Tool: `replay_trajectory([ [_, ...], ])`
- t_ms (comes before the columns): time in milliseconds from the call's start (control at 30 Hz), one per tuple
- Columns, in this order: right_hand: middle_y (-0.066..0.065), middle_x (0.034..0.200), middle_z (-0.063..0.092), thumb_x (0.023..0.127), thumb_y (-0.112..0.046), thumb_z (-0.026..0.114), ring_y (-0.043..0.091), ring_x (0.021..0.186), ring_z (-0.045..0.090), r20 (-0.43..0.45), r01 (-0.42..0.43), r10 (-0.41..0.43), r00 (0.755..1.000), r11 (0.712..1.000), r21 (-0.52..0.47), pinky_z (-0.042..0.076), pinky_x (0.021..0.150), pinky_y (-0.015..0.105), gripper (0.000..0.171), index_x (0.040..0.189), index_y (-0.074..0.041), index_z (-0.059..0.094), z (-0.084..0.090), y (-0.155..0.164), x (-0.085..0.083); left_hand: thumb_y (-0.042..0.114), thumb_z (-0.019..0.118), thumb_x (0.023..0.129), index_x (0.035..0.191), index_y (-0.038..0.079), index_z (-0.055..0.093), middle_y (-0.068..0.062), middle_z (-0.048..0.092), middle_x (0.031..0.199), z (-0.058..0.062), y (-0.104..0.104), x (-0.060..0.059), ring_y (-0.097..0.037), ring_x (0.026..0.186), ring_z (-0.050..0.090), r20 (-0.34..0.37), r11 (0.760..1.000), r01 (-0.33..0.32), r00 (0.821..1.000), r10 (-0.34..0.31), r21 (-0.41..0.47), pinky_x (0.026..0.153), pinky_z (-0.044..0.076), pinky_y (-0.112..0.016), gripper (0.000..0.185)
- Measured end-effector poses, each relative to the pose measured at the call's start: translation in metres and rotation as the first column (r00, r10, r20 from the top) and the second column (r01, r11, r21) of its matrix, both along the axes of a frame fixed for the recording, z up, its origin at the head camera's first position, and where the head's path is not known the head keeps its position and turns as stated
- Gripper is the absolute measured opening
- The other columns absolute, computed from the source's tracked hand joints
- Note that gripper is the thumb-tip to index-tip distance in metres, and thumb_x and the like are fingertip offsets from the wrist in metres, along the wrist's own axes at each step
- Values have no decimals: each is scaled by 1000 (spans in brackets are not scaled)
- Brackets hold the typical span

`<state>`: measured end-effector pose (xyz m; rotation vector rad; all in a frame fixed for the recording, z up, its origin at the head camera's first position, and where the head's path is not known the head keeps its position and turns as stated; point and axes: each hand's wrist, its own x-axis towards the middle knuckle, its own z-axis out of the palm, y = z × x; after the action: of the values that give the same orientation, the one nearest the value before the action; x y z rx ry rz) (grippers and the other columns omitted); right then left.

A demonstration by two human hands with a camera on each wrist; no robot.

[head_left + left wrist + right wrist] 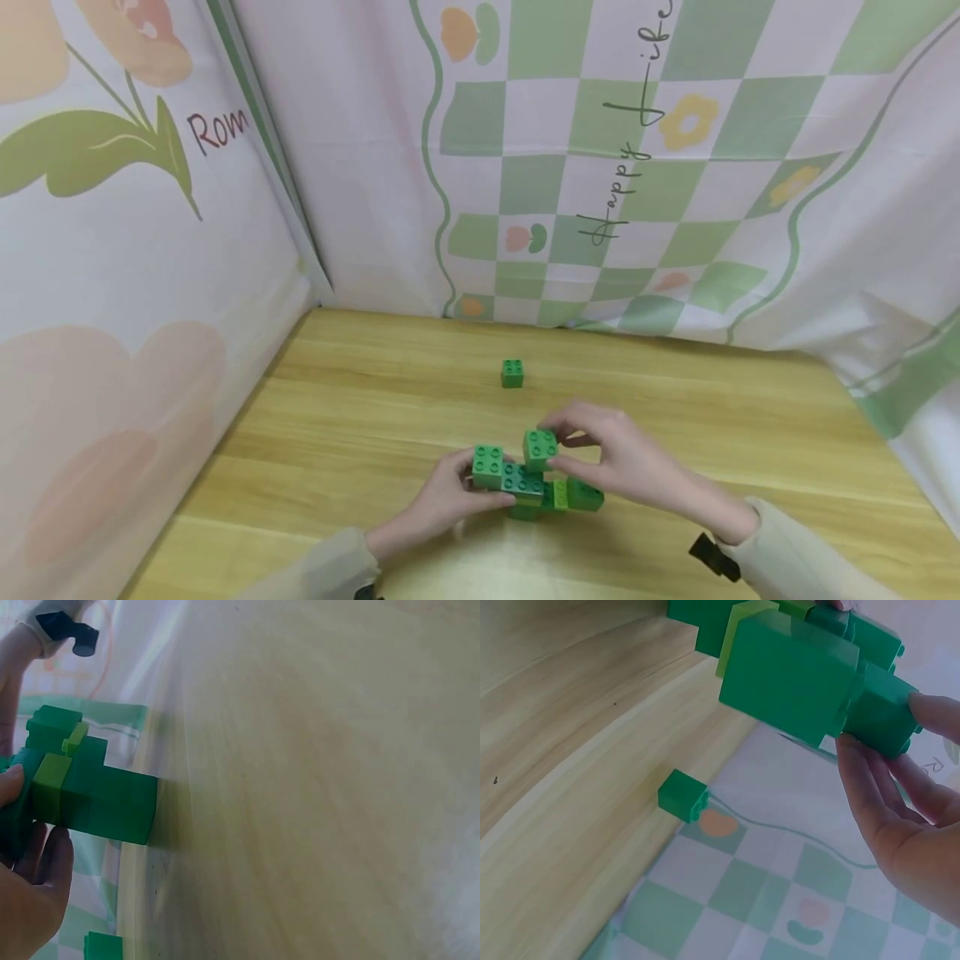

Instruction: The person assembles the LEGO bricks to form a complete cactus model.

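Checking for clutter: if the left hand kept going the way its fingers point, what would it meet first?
The left hand points right, so it would probably meet the right hand gripping the same block build; depth is unclear.

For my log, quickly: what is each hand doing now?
Left hand: holds the green block assembly.
Right hand: pinches the top green block.

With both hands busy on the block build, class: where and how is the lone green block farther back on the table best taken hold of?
Pinch the lone green block by two opposite smooth side walls, coming straight down from above. It sits upright, studs up, with bare wooden table all round it, so nothing blocks the fingers.
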<state>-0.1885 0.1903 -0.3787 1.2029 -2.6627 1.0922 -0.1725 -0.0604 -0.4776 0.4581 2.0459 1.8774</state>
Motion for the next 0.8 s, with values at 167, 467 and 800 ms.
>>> replay_trajectory([
  [167,5,108,72,84,-10,77,16,96,71,-30,-25,25,999,999,20,63,79,30,31,113,-8,66,0,-4,5,14,81,80,123,11,65,-12,68,124,0,0,0,-5,101,67,1,1000,6,1000,-6,1,91,55,-17,46],
  [467,8,110,73,85,-9,75,18,96,72,12,-36,36,999,998,46,63,80,28,31,114,-5,66,-1,-9,10,15,82,80,122,10,66,-12,68,125,-1,-1,0,-6,103,67,-7,1000,0,1000,0,-2,91,55,-17,45],
  [800,8,109,73,84,-7,76,15,91,72,-68,-61,62,996,998,21,63,75,25,35,117,-3,65,-4,-11,12,15,82,79,121,11,66,-11,69,123,0,-1,0,-6,101,66,-19,1000,-3,1000,2,-18,90,55,-17,45],
])
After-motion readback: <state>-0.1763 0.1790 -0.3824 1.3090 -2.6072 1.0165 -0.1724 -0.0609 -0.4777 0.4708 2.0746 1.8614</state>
